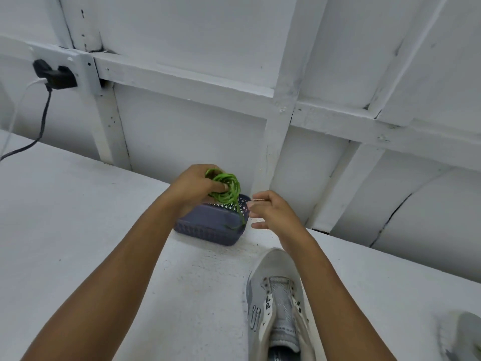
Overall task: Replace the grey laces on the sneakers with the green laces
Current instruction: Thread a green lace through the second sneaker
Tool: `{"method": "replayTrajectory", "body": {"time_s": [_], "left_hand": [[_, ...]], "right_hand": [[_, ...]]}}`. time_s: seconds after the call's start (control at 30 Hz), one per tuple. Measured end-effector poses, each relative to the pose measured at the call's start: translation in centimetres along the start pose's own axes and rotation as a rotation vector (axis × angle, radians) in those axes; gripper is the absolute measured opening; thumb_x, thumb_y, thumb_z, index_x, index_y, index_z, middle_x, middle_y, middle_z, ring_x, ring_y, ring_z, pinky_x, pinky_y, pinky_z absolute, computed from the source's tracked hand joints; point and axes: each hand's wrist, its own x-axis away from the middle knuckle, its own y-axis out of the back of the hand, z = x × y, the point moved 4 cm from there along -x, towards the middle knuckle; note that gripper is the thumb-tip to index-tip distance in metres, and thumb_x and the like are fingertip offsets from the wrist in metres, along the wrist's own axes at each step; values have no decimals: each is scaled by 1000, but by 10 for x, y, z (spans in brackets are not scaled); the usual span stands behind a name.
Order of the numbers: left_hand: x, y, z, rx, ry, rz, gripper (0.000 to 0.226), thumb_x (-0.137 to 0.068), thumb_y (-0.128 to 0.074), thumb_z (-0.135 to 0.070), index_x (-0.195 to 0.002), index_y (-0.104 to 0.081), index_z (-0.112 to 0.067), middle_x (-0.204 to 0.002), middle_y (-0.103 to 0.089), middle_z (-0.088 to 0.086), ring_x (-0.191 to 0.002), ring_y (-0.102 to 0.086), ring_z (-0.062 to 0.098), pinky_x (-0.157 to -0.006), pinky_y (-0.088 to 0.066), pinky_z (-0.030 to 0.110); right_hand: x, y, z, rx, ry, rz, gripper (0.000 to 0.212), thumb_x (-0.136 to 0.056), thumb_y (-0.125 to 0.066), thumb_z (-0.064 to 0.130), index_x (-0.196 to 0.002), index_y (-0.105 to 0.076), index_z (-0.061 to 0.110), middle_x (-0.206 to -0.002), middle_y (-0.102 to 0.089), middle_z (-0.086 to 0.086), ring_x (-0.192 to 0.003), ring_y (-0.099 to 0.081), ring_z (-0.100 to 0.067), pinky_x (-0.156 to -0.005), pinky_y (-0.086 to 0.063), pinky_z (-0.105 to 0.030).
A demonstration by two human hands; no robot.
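My left hand [194,186] grips a coiled bundle of green laces [227,188] above a small dark blue basket [208,224]. One green strand hangs from the coil down to the basket's right rim. My right hand [270,211] hovers just right of the basket with its fingers loosely spread, holding nothing. A grey sneaker [276,303] lies on the white table near me, toe pointing away, its eyelets bare of any lace. My right forearm crosses over its right side.
Part of a second grey sneaker [466,334] shows at the bottom right corner. A white panelled wall stands right behind the basket. At far left a black plug and cable [52,79] hang from a wall socket onto the table [78,217].
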Motion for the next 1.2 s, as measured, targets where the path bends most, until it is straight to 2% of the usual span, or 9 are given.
{"method": "replayTrajectory", "body": {"time_s": [0.1, 0.2, 0.37, 0.53, 0.7, 0.97, 1.07, 1.13, 1.2], "left_hand": [[28, -8, -22, 217, -30, 93, 14, -88, -62, 9, -99, -66, 1, -91, -67, 17, -86, -68, 26, -73, -60, 33], [58, -15, -43, 341, -81, 124, 15, -88, -60, 9, -99, -65, 0, -92, -69, 15, -85, -69, 24, -75, -61, 34], [100, -20, -64, 405, -115, 114, 14, -90, -58, 5, -101, -65, -2, -87, -69, 12, -78, -68, 20, -65, -58, 29], [131, -14, -62, 491, -57, 37, 12, -93, -51, 2, -97, -61, -3, -70, -52, 7, -47, -41, 10, -36, -32, 18], [156, -12, -36, 227, 21, -47, 12, -94, -54, -5, -99, -66, -6, -62, -44, 3, -42, -29, 9, -39, -20, 18], [165, -7, 14, -637, 20, -391, 16, -87, -56, -12, -100, -63, -9, -90, -64, 9, -81, -56, 26, -67, -45, 34], [163, -15, 34, -870, 103, -236, 50, -86, -62, -19, -134, -49, -20, -127, -54, 14, -108, -56, 32, -89, -51, 40], [164, -27, 37, -841, 88, -89, 73, -86, -70, -23, -150, -36, -26, -149, -39, 13, -130, -47, 33, -105, -45, 43], [171, -47, 29, -695, -7, 80, 68, -87, -74, -27, -148, -43, -27, -151, -43, 3, -133, -47, 22, -108, -41, 35]], "right_hand": [[22, -3, 8, 119, 105, 155, 54, -87, -65, 6, -135, -46, 22, -140, -49, 6, -127, -47, -13, -99, -43, -30], [50, -13, 16, 167, 159, 304, 53, -88, -69, 12, -135, -50, 26, -139, -52, 12, -130, -44, -7, -102, -37, -27], [93, -10, 32, 134, 301, 191, 11, -97, -60, 25, -101, -67, 17, -106, -69, 4, -101, -61, -6, -85, -41, -20], [131, 14, 40, -99, 356, 109, 24, -101, -51, 19, -81, -61, 11, -67, -61, 0, -73, -58, -18, -88, -49, -38], [164, 35, 40, -152, 352, 13, 25, -101, -52, 16, -80, -61, 7, -58, -43, 1, -53, -42, -14, -59, -43, -30], [194, 37, 22, -1, 301, -39, 25, -101, -52, 19, -86, -69, 8, -56, -37, 4, -48, -29, -8, -46, -24, -19], [198, 36, 19, 43, 319, -53, 24, -100, -55, 22, -83, -71, 14, -58, -38, 3, -51, -30, -10, -46, -27, -18], [195, 32, 17, 117, 324, -33, 23, -99, -57, 27, -82, -73, 21, -59, -40, 3, -54, -31, -12, -49, -29, -19], [190, 26, 14, 182, 309, 2, 22, -98, -58, 31, -84, -73, 24, -61, -42, 4, -58, -35, -13, -52, -31, -21]]}}
